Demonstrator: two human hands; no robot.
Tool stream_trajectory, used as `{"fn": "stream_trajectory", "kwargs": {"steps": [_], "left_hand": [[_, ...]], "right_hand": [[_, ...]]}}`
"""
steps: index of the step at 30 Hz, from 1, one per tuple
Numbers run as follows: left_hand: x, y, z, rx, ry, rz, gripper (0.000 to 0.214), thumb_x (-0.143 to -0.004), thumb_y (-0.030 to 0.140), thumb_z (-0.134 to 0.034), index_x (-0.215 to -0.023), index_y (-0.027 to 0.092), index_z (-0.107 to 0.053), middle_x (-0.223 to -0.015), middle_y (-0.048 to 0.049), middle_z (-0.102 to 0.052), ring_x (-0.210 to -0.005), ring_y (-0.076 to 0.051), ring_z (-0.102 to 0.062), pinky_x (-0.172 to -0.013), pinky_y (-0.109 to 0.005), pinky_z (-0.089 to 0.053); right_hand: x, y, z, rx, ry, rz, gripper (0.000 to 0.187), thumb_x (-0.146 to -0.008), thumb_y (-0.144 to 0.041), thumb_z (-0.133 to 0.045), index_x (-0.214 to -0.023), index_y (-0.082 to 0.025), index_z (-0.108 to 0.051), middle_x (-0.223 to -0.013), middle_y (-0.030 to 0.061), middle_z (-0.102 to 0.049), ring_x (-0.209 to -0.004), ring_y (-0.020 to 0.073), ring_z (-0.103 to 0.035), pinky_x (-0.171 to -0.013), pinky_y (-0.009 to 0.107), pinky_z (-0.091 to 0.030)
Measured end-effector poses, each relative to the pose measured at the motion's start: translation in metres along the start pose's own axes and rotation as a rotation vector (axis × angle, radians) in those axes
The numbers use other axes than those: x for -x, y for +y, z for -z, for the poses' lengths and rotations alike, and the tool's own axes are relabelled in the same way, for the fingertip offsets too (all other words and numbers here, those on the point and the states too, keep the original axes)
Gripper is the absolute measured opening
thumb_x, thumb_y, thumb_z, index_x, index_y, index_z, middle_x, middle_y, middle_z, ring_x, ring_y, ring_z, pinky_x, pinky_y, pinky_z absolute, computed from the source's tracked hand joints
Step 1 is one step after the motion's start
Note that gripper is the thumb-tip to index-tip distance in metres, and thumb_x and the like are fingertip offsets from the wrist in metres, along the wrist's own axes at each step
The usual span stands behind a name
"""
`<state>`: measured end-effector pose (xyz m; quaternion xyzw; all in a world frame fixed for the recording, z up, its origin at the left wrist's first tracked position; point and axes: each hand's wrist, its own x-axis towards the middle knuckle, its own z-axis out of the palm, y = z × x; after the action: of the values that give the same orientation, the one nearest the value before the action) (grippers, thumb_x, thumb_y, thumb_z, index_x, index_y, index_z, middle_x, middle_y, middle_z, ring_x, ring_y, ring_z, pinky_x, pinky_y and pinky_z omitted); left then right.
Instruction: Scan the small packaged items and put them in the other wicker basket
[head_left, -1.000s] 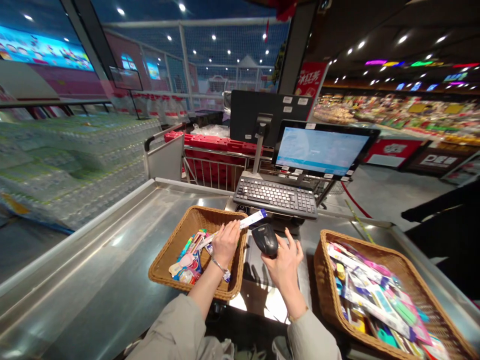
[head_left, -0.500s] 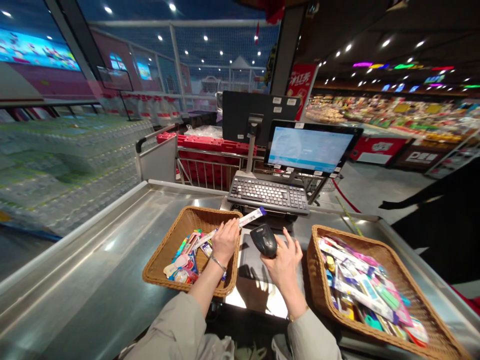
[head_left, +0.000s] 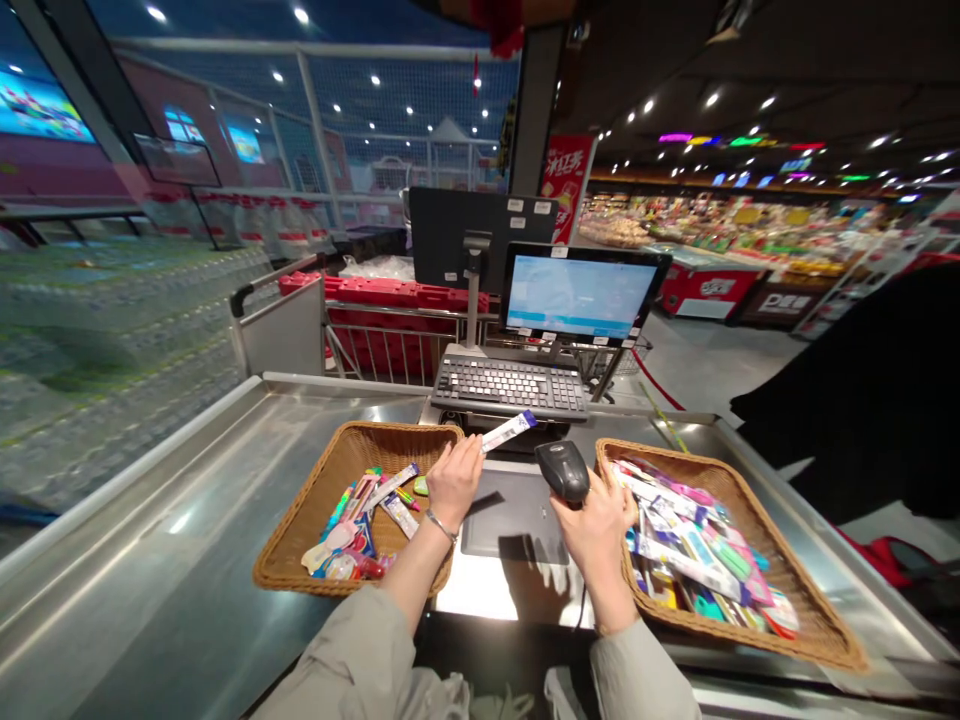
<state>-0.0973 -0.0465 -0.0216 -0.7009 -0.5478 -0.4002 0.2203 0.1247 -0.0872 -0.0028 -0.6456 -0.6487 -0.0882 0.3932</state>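
Note:
My left hand [head_left: 452, 482] is closed on a slim white and blue packaged item [head_left: 508, 431], held over the right rim of the left wicker basket [head_left: 330, 473]. That basket holds several colourful packaged toothbrushes [head_left: 360, 515]. My right hand [head_left: 596, 525] grips a black handheld barcode scanner [head_left: 564, 470], its head turned toward the held item. The right wicker basket [head_left: 750, 500], just right of that hand, is full of similar packages. A dark scan plate [head_left: 510, 520] lies between the baskets.
A keyboard [head_left: 508, 386] and a lit till screen [head_left: 579, 297] stand behind the baskets on the steel checkout counter [head_left: 187, 560]. A red trolley [head_left: 390, 320] is beyond the counter. A person in dark clothing [head_left: 862, 400] stands at the right.
The view has swung, so everything sits further left. My right hand with the scanner has moved right, close to the right basket. The left hand keeps its hold on the slim item.

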Motion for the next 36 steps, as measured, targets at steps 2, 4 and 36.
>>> {"fn": "stream_trajectory", "kwargs": {"steps": [2, 4, 36], "left_hand": [[-0.004, 0.007, -0.003, 0.023, -0.007, -0.006, 0.032, -0.097, 0.024, -0.051, -0.125, 0.023, -0.065, -0.119, -0.0048, -0.072, -0.104, -0.02, -0.07, -0.098, -0.037, -0.054], [-0.007, 0.015, -0.007, 0.036, -0.012, -0.018, 0.032, -0.096, 0.024, -0.052, -0.125, 0.022, -0.065, -0.119, -0.0049, -0.073, -0.105, -0.02, -0.07, -0.097, -0.036, -0.055], [-0.039, 0.19, -0.076, 0.323, -0.511, -0.306, 0.021, -0.094, 0.02, -0.053, -0.111, 0.019, -0.066, -0.107, -0.009, -0.073, -0.096, -0.021, -0.068, -0.099, -0.042, -0.05]], "right_hand": [[-0.003, 0.011, 0.004, 0.013, 0.036, -0.044, 0.032, -0.078, -0.038, -0.057, -0.1, -0.019, -0.068, -0.116, 0.0121, -0.069, -0.131, 0.0322, -0.043, -0.109, 0.053, -0.021], [-0.006, 0.022, 0.007, 0.021, 0.071, -0.094, 0.035, -0.077, -0.04, -0.057, -0.101, -0.019, -0.068, -0.115, 0.0129, -0.069, -0.13, 0.0322, -0.044, -0.109, 0.053, -0.021], [0.021, 0.158, 0.092, 0.212, 0.304, -0.598, 0.036, -0.071, -0.051, -0.06, -0.081, -0.018, -0.07, -0.108, 0.0143, -0.07, -0.124, 0.0343, -0.049, -0.108, 0.051, -0.026]]}}
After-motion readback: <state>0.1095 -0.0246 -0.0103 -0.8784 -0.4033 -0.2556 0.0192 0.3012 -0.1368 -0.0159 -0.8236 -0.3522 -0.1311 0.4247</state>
